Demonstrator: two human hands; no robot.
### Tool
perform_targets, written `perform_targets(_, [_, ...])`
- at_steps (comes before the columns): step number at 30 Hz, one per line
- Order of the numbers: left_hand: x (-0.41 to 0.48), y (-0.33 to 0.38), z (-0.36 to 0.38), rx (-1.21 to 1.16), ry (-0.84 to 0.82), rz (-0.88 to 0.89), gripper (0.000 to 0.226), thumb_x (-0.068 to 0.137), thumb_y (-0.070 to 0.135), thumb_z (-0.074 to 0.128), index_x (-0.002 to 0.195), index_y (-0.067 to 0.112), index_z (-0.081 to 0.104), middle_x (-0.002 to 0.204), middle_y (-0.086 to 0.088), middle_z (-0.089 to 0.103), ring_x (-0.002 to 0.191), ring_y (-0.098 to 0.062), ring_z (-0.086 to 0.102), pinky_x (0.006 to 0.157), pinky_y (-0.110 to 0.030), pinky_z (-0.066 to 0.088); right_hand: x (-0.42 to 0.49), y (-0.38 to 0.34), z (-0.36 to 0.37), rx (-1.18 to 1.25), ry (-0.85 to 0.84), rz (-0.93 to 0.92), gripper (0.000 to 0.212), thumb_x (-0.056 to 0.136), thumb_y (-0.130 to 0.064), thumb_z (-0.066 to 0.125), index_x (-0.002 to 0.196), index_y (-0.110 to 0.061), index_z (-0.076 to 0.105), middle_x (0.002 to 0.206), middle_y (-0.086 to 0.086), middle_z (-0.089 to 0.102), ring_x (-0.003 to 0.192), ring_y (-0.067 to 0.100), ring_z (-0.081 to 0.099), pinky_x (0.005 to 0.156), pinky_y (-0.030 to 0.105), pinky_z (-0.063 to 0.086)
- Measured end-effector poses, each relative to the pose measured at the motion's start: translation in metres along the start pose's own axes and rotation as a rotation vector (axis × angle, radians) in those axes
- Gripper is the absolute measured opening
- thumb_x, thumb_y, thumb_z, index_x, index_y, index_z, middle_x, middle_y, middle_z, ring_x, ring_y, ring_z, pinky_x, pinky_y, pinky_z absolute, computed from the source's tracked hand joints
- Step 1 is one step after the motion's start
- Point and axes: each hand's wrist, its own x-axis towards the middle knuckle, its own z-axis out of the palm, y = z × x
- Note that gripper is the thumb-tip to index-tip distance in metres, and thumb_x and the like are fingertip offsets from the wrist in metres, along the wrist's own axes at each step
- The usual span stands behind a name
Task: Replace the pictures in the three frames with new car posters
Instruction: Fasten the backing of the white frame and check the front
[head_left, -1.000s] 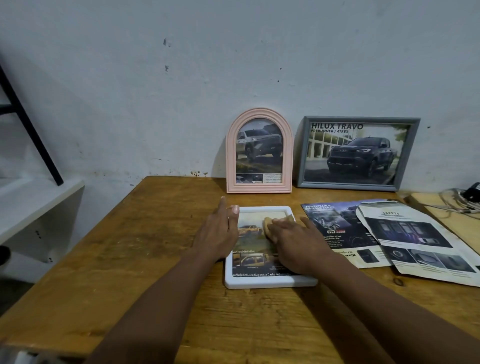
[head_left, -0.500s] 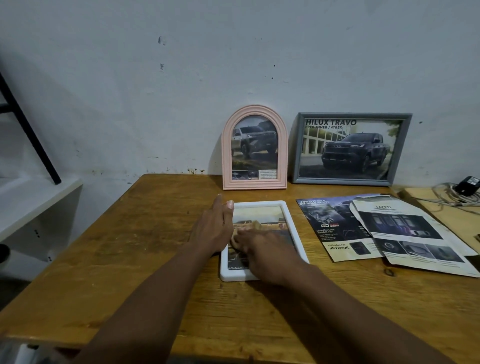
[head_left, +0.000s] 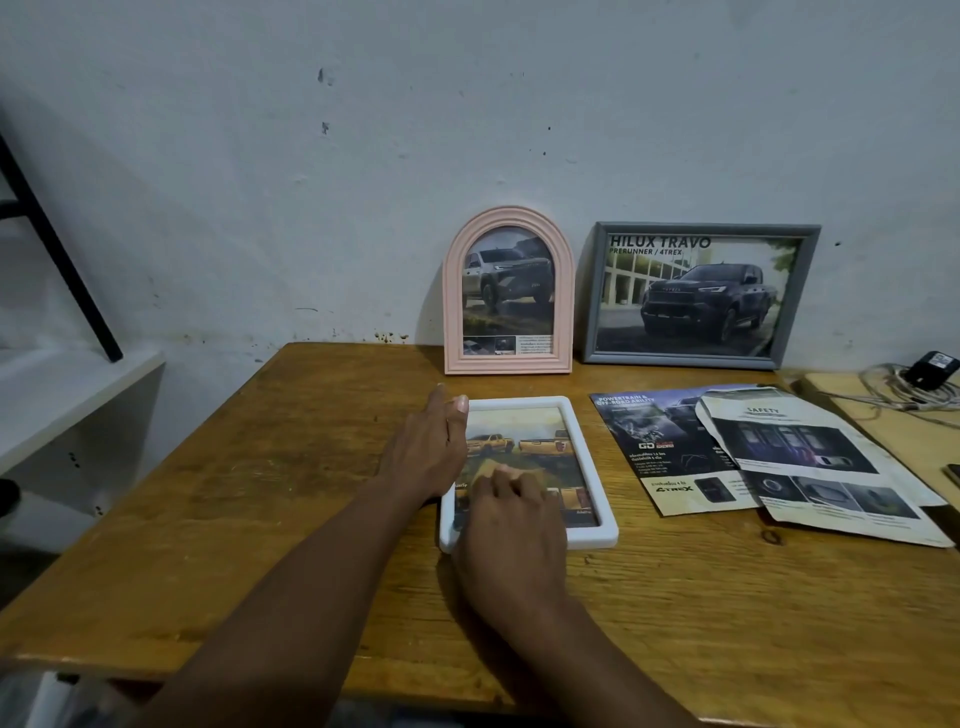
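Note:
A white frame (head_left: 587, 457) lies flat on the wooden table (head_left: 270, 467), with a poster of yellow pickups under its glass. My left hand (head_left: 423, 452) lies flat against the frame's left edge, its thumb on the rim. My right hand (head_left: 511, 519) covers the frame's lower left, fingers curled over a small tan wad that looks like a cloth and is mostly hidden. A pink arched frame (head_left: 508, 358) and a grey frame (head_left: 592, 291) lean upright against the wall, each showing a pickup poster.
Two loose car brochures (head_left: 670, 457) (head_left: 831, 467) lie overlapping to the right of the white frame. Cables and a black adapter (head_left: 930, 366) sit at the far right. A white shelf (head_left: 62, 395) and a black bar stand to the left.
My right hand has slid from the frame's upper middle down to its lower left across the glass. The left hand has stayed at the left edge.

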Motion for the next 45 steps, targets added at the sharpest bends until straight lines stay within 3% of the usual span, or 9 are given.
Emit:
perform_targets(5, [-0.002,0.001,-0.002,0.009,-0.004,0.015,0.063,0.108,0.054,0.018,0.160,0.019,0.022,0.150,-0.016,0.049,0.133,-0.033,0.049,0.104,-0.044,0.041,-0.004,0.040,-0.012,0.267,-0.058,-0.238,0.041,0.097,-0.023,0.048,0.137,-0.020,0.056,0.150,0.002,0.050,0.140,0.019,0.038,0.118,0.040,0.027])
perform_targets(10, [0.001,-0.003,-0.001,0.019,-0.007,0.028,0.064,0.107,0.055,0.018,0.160,0.019,0.022,0.147,-0.015,0.052,0.131,-0.031,0.051,0.101,-0.043,0.043,-0.018,0.084,-0.029,0.058,-0.100,-0.249,0.050,0.098,-0.034,0.034,0.147,-0.029,0.043,0.158,-0.005,0.039,0.148,0.011,0.027,0.123,0.036,0.000])
perform_targets(14, [0.004,-0.005,0.001,0.022,0.002,0.018,0.068,0.106,0.058,0.018,0.161,0.018,0.022,0.148,-0.015,0.052,0.131,-0.032,0.053,0.103,-0.046,0.044,-0.032,0.054,-0.011,0.016,-0.043,-0.045,0.069,0.093,-0.042,0.018,0.150,-0.011,0.039,0.158,0.012,0.037,0.148,0.027,0.030,0.123,0.042,0.013])
perform_targets(18, [0.002,-0.003,0.001,0.048,0.019,0.029,0.065,0.107,0.055,0.019,0.160,0.017,0.024,0.145,-0.015,0.055,0.127,-0.032,0.055,0.099,-0.042,0.046,-0.023,0.010,0.014,0.036,0.059,0.109,0.068,0.088,-0.041,0.032,0.126,0.005,0.063,0.131,0.029,0.061,0.122,0.043,0.059,0.106,0.056,0.043])
perform_targets(22, [0.002,-0.003,0.001,0.040,0.020,0.029,0.065,0.107,0.055,0.018,0.158,0.016,0.027,0.148,-0.016,0.052,0.129,-0.033,0.053,0.102,-0.044,0.044,-0.023,-0.008,0.012,0.050,0.049,-0.034,0.068,0.090,-0.042,0.031,0.140,-0.001,0.051,0.146,0.023,0.050,0.137,0.039,0.045,0.115,0.052,0.033])
perform_targets(27, [0.000,-0.001,-0.001,0.055,0.016,0.040,0.061,0.108,0.052,0.021,0.158,0.016,0.027,0.144,-0.014,0.055,0.125,-0.031,0.055,0.093,-0.039,0.043,-0.028,0.038,-0.008,0.228,0.069,-0.267,0.038,0.094,-0.030,0.047,0.128,-0.024,0.062,0.128,-0.004,0.064,0.115,0.015,0.055,0.101,0.035,0.047])
perform_targets(36, [0.005,-0.004,-0.003,0.106,-0.037,0.085,0.065,0.106,0.056,0.023,0.159,0.018,0.025,0.147,-0.009,0.056,0.128,-0.029,0.056,0.102,-0.046,0.047,-0.037,0.111,-0.029,0.029,0.070,-0.321,0.040,0.091,-0.036,0.047,0.127,-0.027,0.064,0.122,-0.002,0.068,0.112,0.019,0.060,0.094,0.037,0.048])
perform_targets(40, [0.010,-0.001,-0.005,0.167,-0.135,0.092,0.070,0.105,0.060,0.023,0.162,0.019,0.017,0.159,-0.005,0.042,0.140,-0.028,0.046,0.111,-0.047,0.039,-0.021,0.116,-0.045,0.617,0.082,-0.123,0.025,0.104,-0.021,0.046,0.107,-0.029,0.069,0.104,-0.010,0.071,0.097,0.004,0.065,0.083,0.022,0.053])
perform_targets(45, [0.013,0.005,-0.009,0.128,-0.236,0.063,0.076,0.100,0.069,0.023,0.163,0.030,0.007,0.169,-0.003,0.018,0.156,-0.029,0.016,0.122,-0.052,0.021,0.053,0.137,-0.086,1.293,0.097,0.565,0.019,0.101,-0.016,0.049,0.101,-0.007,0.066,0.100,0.016,0.071,0.092,0.030,0.070,0.075,0.040,0.059])
